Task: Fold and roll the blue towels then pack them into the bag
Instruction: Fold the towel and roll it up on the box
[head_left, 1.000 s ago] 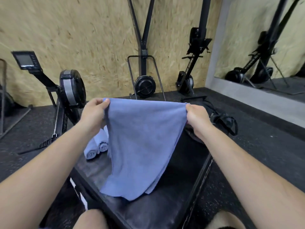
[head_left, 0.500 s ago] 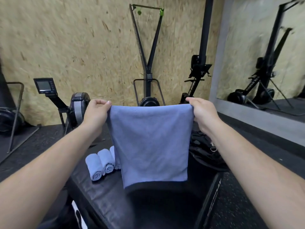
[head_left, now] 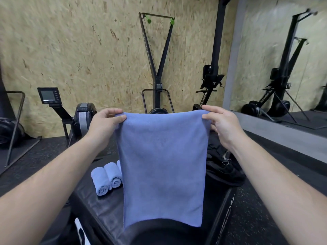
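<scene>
Above black box [head_left: 106, 214], blue towel [head_left: 161, 165] now straight and flat.

The left forearm [head_left: 53, 174] and the right forearm [head_left: 276, 174] are being shown bare along the whole length that is being captured, from the lower frame edges up to the wrists. The left hand [head_left: 106, 126] and the right hand [head_left: 223, 124] are likewise being shown bare. Short nails are being shown on the fingertips that are being turned toward the camera. Finer detail of the forearms near the frame edges is not being resolved.
</scene>
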